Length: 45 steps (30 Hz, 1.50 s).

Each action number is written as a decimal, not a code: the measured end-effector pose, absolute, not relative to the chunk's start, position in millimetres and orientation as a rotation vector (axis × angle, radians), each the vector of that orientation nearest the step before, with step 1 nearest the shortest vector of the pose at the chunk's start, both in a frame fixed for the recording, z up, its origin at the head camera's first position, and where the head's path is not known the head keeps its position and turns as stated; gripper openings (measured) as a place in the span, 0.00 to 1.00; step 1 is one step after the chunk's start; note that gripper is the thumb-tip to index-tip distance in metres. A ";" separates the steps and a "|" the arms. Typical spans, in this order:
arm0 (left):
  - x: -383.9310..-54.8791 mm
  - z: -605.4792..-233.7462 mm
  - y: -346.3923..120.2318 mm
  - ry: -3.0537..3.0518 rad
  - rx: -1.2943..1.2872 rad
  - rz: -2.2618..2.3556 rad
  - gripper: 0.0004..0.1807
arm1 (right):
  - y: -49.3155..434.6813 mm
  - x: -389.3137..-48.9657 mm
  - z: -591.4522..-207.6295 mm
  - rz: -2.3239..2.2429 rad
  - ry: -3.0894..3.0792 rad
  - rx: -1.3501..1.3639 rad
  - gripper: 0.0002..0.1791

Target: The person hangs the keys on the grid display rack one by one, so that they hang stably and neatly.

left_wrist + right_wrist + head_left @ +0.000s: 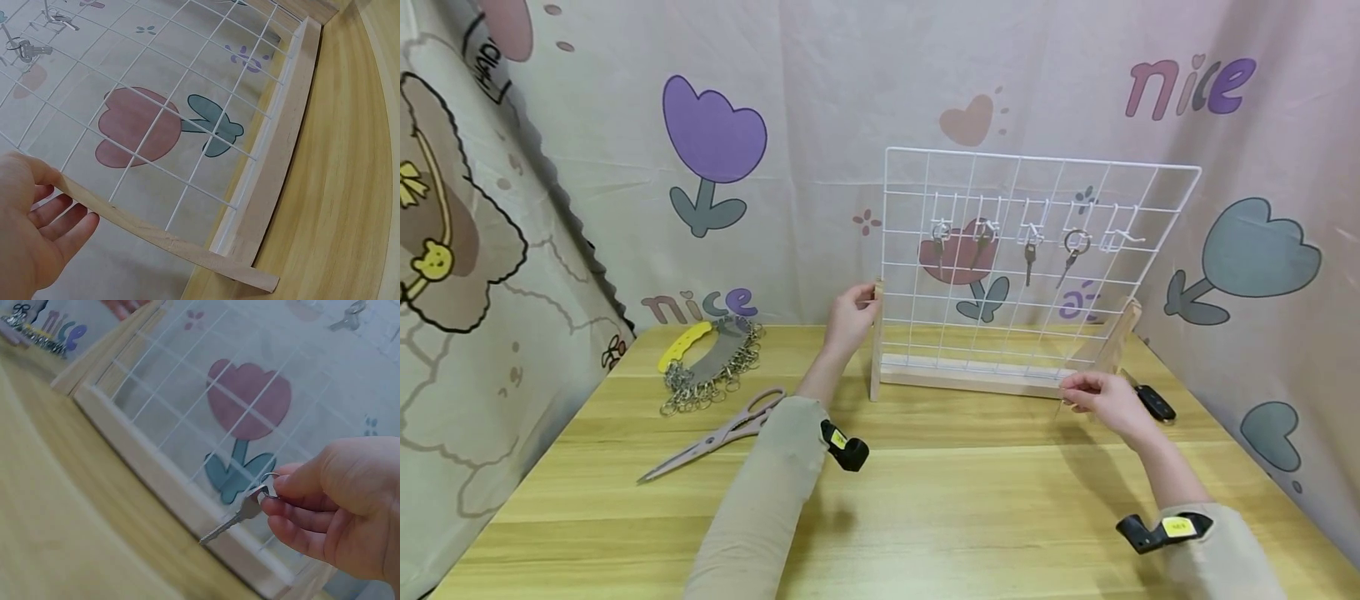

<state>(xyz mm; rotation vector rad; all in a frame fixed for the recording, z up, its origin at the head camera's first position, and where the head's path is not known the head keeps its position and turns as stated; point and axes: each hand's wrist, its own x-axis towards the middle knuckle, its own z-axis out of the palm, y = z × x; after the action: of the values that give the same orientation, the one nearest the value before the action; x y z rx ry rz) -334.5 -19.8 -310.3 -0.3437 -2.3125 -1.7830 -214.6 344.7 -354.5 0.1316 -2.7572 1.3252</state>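
My left hand (pixel 852 317) holds the wooden side post (pixel 156 234) of a display rack, thumb on one side and fingers on the other. The rack has a white wire grid (pixel 973 154) in a wooden base (pixel 970 379). In the right wrist view my right hand (pixel 344 506) pinches a metal ring with a key (pixel 240 515) dangling from it, in front of the base's right end. Ringed keys (pixel 1030 262) hang from several white hooks on the grid. Another white hook (pixel 1122 242) sits at the right end of that row.
Behind the right forearm lies a black car key (pixel 1154 403). Scissors (pixel 730 432) rest left of the left forearm. Farther back is a curved yellow and grey piece (pixel 718 354) fringed with metal rings. A printed curtain (pixel 820 100) closes off the back and sides.
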 end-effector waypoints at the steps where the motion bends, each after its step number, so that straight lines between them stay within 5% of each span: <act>1: -334.3 -310.6 -19.7 -2.315 -0.343 -1.781 0.20 | 345.2 -213.8 -350.4 1.323 -2.755 0.128 0.13; 27: -333.2 -315.3 -17.7 -2.328 -0.329 -1.779 0.19 | 361.1 -206.9 -253.8 1.209 -2.520 0.060 0.17; 45: -335.4 -312.1 -19.3 -2.319 -0.337 -1.783 0.19 | 357.0 -208.3 -194.5 1.372 -2.278 0.064 0.09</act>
<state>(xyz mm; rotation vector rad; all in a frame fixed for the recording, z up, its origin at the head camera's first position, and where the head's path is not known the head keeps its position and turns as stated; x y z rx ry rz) -335.4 -19.3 -312.1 -0.3367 -2.3187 -1.7833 -208.3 357.0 -194.5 0.0641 -2.2781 1.3720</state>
